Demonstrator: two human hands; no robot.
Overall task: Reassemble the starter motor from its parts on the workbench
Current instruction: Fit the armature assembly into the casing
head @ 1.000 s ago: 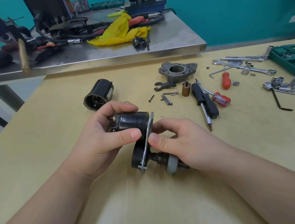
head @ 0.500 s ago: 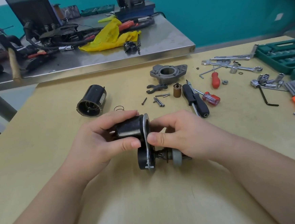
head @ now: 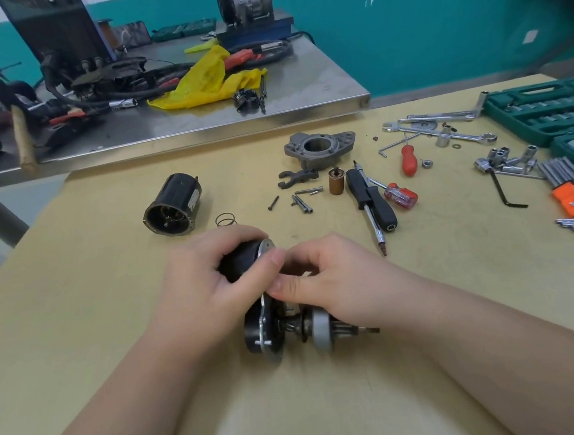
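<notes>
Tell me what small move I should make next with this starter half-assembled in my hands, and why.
Probably free your right hand and reach for the black fork lever beside the grey nose housing. Your left hand already grips the solenoid and plate assembly, the pinion shaft sticks out bare, and lever, housing and screws still lie loose on the workbench.

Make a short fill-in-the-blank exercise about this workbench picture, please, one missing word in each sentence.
1. Both hands hold the ____ motor assembly.
2. The small spring lies beside the black ____ housing.
3. The screwdriver near the wrenches has a ____ handle.
4. The cloth on the steel table is ____.

Missing words: starter; cylindrical; red; yellow
</notes>
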